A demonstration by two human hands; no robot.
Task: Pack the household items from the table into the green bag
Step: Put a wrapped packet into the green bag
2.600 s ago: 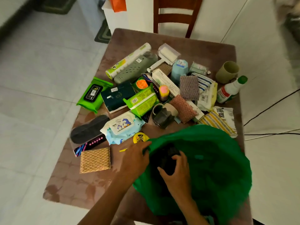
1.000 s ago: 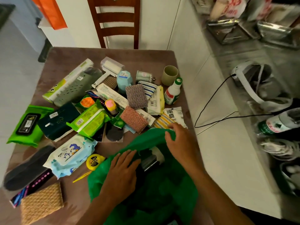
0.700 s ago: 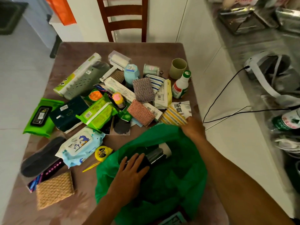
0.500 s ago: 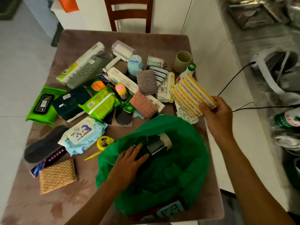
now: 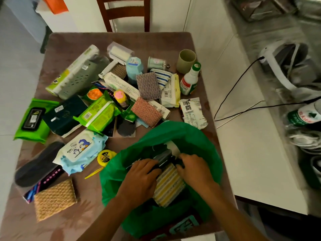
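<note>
The green bag (image 5: 199,136) lies open at the near edge of the table (image 5: 69,42), and both my hands are inside its mouth. A yellow striped pack (image 5: 168,186) rests in the bag between them. My right hand (image 5: 192,169) grips the pack's upper right corner with curled fingers. My left hand (image 5: 140,176) curls over a dark object (image 5: 163,158) just left of the pack. Many household items remain spread over the table beyond the bag.
Baby wipes (image 5: 79,150), a yellow tape measure (image 5: 105,156) and a tan sponge (image 5: 53,199) lie left of the bag. A white packet (image 5: 192,112), a spray bottle (image 5: 190,80) and a cup (image 5: 186,60) stand near the right edge. A chair (image 5: 125,13) is behind the table.
My right hand picked the yellow striped pack off the table, lifted it, and brought it down into the bag. My left hand stayed in the bag's mouth and curled its fingers.
</note>
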